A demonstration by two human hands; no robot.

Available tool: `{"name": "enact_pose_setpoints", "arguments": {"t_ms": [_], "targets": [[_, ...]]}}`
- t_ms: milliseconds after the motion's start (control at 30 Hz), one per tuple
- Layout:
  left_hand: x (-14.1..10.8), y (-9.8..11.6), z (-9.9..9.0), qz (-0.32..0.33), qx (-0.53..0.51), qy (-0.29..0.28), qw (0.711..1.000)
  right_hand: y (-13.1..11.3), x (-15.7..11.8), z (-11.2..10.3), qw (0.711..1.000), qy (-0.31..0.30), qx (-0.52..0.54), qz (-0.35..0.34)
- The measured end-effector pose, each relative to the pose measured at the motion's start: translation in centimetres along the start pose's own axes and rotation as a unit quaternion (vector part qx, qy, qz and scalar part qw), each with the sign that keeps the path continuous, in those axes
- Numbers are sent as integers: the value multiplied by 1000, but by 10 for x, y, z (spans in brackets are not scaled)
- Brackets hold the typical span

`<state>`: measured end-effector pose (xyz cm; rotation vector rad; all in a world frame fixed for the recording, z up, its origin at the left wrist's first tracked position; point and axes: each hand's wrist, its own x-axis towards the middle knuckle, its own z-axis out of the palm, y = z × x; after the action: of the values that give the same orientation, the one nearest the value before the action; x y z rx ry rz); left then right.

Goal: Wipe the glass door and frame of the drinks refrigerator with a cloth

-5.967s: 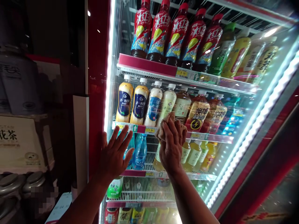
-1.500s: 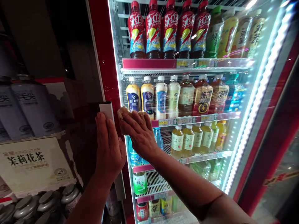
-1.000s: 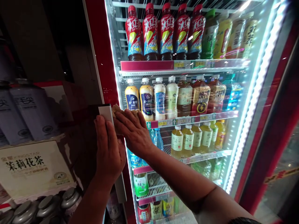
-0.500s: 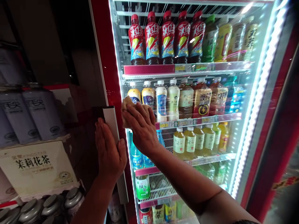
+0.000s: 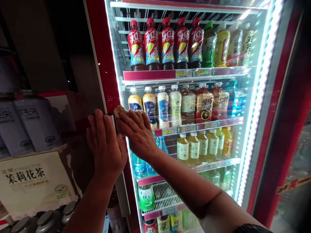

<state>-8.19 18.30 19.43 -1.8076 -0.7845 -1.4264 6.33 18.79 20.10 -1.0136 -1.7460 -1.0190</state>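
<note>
My right hand (image 5: 138, 134) presses a tan cloth (image 5: 119, 111) flat against the left edge of the glass door of a lit drinks cooler. Most of the cloth is hidden under the fingers; its crumpled top edge shows. Close beside it, my left hand (image 5: 107, 147) lies against the white upright door handle (image 5: 123, 191), fingers stretched upward and thumb on the right side. The hand covers the handle's upper part. Behind the glass, bottles of milk tea (image 5: 150, 105) stand level with my right hand.
Red-capped iced tea bottles (image 5: 167, 45) fill the top shelf, and pale yellow drinks (image 5: 193, 145) stand lower. A red frame (image 5: 97, 55) borders the door. At left are stacked grey-lilac cans (image 5: 36, 123), a white tea carton (image 5: 36, 181) and dark metallic lids (image 5: 48, 218).
My right hand and the cloth have slid left across the glass to the door's edge, close to my left hand. My left hand has moved slightly left and up, and the view has shifted.
</note>
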Motion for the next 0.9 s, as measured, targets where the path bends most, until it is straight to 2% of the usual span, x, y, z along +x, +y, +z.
{"name": "enact_pose_setpoints", "arguments": {"t_ms": [267, 433, 567, 667, 767, 900], "targets": [[-4, 11, 2, -2, 11, 15, 1000, -3, -10, 5, 1000, -2, -5, -26], [-2, 10, 3, 10, -18, 25, 999, 0, -5, 3, 1000, 9, -1, 15], [-1, 8, 3, 22, -26, 23, 999, -6, -20, 7, 999, 36, -11, 7], [-1, 7, 3, 20, -23, 17, 999, -6, -27, 6, 999, 29, -17, -18], [-4, 10, 2, 15, -1, 14, 1000, 2, -26, 1, 1000, 9, -21, -13], [-10, 23, 1, -9, 66, -2, 998, 9, -29, -5, 1000, 15, -21, 4]]}}
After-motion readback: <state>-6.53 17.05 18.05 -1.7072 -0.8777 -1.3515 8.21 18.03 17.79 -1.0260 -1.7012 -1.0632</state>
